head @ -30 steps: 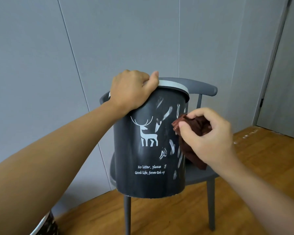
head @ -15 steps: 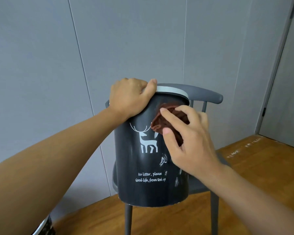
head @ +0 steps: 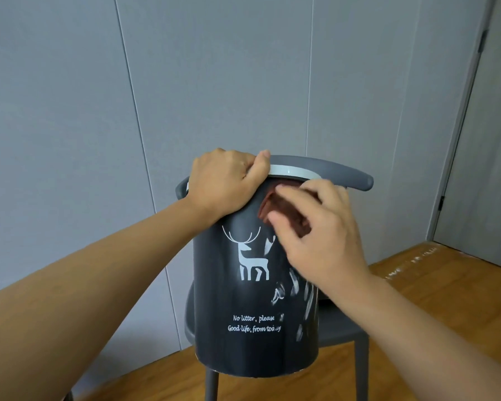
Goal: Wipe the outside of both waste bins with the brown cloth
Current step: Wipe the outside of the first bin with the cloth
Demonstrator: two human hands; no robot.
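Note:
A dark grey waste bin (head: 237,308) with a white deer and white lettering stands on a grey chair. My left hand (head: 226,183) grips the bin's pale rim at the top left. Just under the rim on the bin's upper right side, my right hand (head: 318,235) holds the bunched brown cloth (head: 281,209) and presses it against the wall. My fingers hide most of the cloth. White streaks mark the bin's lower right side. The second bin is out of view.
The grey chair (head: 347,175) stands close to a grey panelled wall (head: 214,68). A wooden floor (head: 434,287) spreads to the right. A grey door (head: 492,140) stands at the far right.
My right hand has carried the cloth from the bin's right side up and leftward to just below the rim. My left hand has kept its grip on the rim.

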